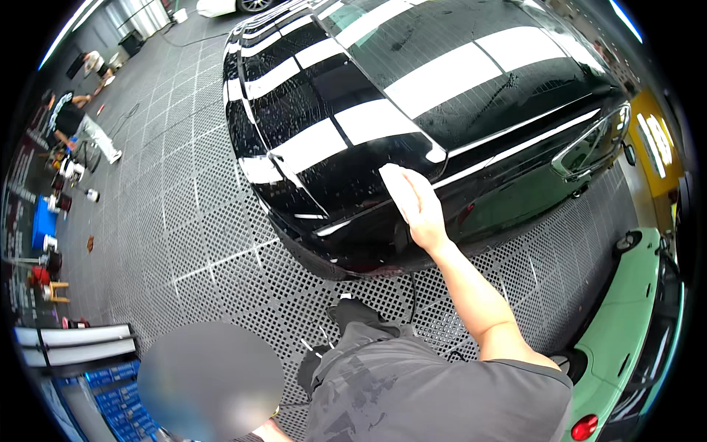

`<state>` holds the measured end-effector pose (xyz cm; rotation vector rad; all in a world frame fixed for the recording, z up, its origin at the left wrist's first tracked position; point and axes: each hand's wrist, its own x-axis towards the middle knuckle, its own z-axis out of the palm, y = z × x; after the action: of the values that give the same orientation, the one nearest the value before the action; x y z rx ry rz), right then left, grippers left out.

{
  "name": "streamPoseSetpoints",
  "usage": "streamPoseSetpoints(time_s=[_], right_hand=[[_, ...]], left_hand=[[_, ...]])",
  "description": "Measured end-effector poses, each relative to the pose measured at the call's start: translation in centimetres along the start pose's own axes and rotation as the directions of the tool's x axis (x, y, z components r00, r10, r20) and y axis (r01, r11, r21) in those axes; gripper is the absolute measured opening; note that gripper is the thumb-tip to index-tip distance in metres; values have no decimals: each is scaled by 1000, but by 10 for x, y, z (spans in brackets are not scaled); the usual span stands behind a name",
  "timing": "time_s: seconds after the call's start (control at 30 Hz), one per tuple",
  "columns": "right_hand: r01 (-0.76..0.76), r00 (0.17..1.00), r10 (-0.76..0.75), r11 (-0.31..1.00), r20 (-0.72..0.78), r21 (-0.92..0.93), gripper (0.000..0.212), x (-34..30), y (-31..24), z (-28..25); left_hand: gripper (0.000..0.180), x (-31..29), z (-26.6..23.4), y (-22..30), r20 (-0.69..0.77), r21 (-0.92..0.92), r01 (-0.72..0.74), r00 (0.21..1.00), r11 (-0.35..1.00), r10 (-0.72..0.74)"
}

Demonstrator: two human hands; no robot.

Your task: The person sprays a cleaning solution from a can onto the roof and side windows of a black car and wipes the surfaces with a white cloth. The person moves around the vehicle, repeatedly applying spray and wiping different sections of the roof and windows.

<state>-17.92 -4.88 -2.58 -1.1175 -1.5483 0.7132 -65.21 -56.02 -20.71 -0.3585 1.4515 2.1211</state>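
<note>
My right hand (pixel 421 206) reaches out over the rear corner of a glossy black car (pixel 353 177). Its fingers are closed on a flat white piece (pixel 398 190), perhaps a pad or card; the kind is unclear. Whether that piece touches the paint does not show. Water drops dot the trunk area, and white light stripes reflect across the body and rear glass. At the bottom edge, a bit of skin (pixel 271 431), probably my left hand or wrist, sticks out beside a blurred round patch that hides the rest. Its fingers cannot be seen.
A perforated grey tile floor (pixel 221 228) surrounds the car. To the right stands a green car (pixel 618 317). Buckets, a blue box (pixel 44 222) and a small stool (pixel 59 292) line the left side. Two people (pixel 77 121) are at the far left. A white car (pixel 221 6) stands behind.
</note>
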Motion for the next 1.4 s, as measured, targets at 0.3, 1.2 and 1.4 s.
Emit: streamPoseSetpoints(time_s=[0.3,1.2,1.4], right_hand=[[-83,923,-291,490,-253,-868,55,30,29,41],[-542,838,173,141,-518,-829,58,210,27,353],[-620,780,141,34,-610,-784,61,380,85,338]], left_hand=[[52,262,104,38,12,230,214,975,949,-223],[27,678,893,4,401,635,267,688,725,-605],[29,763,1041,-10,423,683,181,692,708,-585]])
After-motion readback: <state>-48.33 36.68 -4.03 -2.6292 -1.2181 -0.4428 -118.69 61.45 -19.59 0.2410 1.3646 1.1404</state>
